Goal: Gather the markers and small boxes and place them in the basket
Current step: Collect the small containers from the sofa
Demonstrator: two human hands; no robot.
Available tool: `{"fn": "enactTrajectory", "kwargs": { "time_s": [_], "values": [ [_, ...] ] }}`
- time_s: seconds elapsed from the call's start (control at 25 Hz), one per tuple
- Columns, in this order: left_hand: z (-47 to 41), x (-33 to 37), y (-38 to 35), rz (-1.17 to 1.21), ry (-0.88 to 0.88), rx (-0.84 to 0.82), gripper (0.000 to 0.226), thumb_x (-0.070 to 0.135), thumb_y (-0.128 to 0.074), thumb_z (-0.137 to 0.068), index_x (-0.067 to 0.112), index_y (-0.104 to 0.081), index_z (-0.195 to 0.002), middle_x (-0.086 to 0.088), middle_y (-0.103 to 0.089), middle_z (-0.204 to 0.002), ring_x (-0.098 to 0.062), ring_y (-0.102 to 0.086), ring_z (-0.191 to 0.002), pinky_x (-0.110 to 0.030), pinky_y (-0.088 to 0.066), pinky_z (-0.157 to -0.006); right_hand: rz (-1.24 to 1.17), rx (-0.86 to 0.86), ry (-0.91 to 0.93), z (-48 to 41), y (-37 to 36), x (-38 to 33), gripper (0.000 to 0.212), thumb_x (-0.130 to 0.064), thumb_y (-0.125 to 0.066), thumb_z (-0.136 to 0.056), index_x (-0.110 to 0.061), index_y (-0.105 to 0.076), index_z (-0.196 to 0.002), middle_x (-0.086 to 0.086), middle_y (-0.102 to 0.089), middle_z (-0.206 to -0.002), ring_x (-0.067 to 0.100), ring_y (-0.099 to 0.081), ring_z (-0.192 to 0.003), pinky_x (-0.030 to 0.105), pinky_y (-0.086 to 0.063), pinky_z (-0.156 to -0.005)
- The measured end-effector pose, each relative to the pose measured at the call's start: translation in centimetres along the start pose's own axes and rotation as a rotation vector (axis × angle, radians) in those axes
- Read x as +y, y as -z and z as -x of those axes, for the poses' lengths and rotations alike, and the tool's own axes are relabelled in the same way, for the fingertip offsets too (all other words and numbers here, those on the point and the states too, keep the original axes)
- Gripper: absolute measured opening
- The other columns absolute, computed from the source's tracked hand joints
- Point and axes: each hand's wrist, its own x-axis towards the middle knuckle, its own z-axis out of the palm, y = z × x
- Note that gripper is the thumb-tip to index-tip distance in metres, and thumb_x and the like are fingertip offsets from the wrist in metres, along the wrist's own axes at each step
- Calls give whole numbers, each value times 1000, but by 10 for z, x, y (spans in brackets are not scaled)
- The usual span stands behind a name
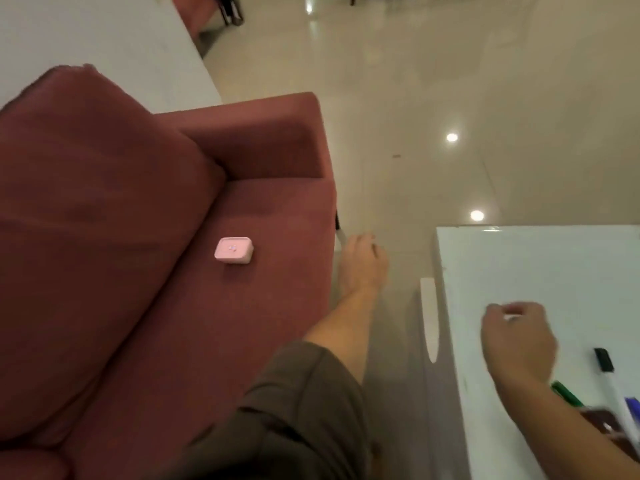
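A small pink box [233, 250] lies on the seat of the red sofa [277, 306]. On the white table [554, 265] at the right, my right hand [517, 341] hovers with fingers curled around a small white object [512, 318]; what it is I cannot tell. Behind the wrist lie a black-capped marker [604, 360], a green marker [566, 393] and a blue marker [632, 407]. My left hand is out of view. No basket is visible.
My bare leg and foot [362, 268] stretch over the floor between sofa and table. A thin black and white stick [338, 230] shows at the sofa's front corner. A dark reddish object [599, 422] lies under my forearm. A large cushion [86, 202] fills the sofa's left.
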Motion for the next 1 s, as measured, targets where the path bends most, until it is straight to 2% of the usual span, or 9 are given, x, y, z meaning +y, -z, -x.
{"fn": "enactTrajectory", "kwargs": {
  "time_s": [0.12, 0.24, 0.28, 0.4, 0.48, 0.56, 0.76, 0.88, 1.0],
  "values": [
    [-63, -100, 73, 9, 220, 299, 34, 19, -48, -98, 14, -66, -127, -11, -64, -125, -31, -59, -117, -36, -42, -98, -20, -356, 112, -4, -129, -51, 13, -25, -58, -89, -16, -68, -92, 9, -73, -95, 33, -67, -91, 42, -54, -84],
    [-96, -187, 127, -11, 426, 457, 38, 19, -49, -99, 12, -63, -133, -15, -61, -131, -33, -56, -121, -39, -40, -102, -46, -618, 117, 11, -258, -82, 21, -37, -56, -74, -25, -70, -86, 1, -75, -87, 30, -72, -86, 50, -60, -79],
    [-106, -212, 139, -20, 481, 472, 39, 20, -49, -100, 13, -62, -136, -16, -59, -135, -35, -55, -123, -40, -40, -102, -49, -674, 133, 21, -294, -92, 25, -38, -57, -72, -28, -71, -90, 0, -75, -91, 29, -73, -89, 50, -61, -80],
    [-128, -272, 160, -39, 592, 410, 44, 24, -48, -102, 11, -55, -143, -19, -55, -141, -38, -52, -128, -42, -40, -106, 22, -810, 212, 62, -359, -124, 46, -26, -64, -83, -26, -64, -129, -1, -69, -124, 24, -66, -114, 40, -54, -99],
    [-137, -297, 162, -21, 611, 334, 42, 27, -49, -102, 14, -60, -140, -16, -60, -139, -37, -54, -128, -40, -42, -105, 114, -822, 285, 76, -390, -139, 61, -23, -67, -87, -22, -50, -145, 3, -59, -139, 23, -56, -129, 31, -45, -106],
    [-140, -306, 159, 6, 592, 279, 33, 28, -51, -100, 19, -71, -124, -11, -69, -127, -36, -59, -120, -36, -45, -98, 152, -819, 292, 80, -410, -148, 65, -22, -70, -86, -18, -48, -147, 6, -59, -140, 25, -54, -130, 30, -42, -106],
    [-147, -279, 141, 60, 427, 293, 32, 36, -51, -98, 18, -77, -103, -12, -76, -102, -37, -65, -101, -37, -49, -84, 124, -708, 197, 68, -412, -151, 25, -18, -68, -83, -21, -74, -108, 4, -74, -107, 25, -65, -107, 33, -54, -90],
    [-148, -237, 120, 2, 271, 275, 35, 40, -53, -98, 15, -77, -103, -16, -75, -100, -41, -66, -97, -39, -49, -81, 57, -606, 179, 48, -372, -142, 23, -20, -69, -80, -23, -75, -102, 2, -75, -100, 24, -67, -100, 35, -56, -88],
    [-138, -166, 81, 14, 91, 177, 37, 41, -55, -97, 13, -77, -106, -20, -75, -102, -43, -67, -98, -43, -51, -81, 46, -514, 260, 8, -298, -119, 29, -34, -79, -76, -19, -72, -100, 3, -75, -93, 24, -69, -88, 36, -56, -78]
  ]
}}
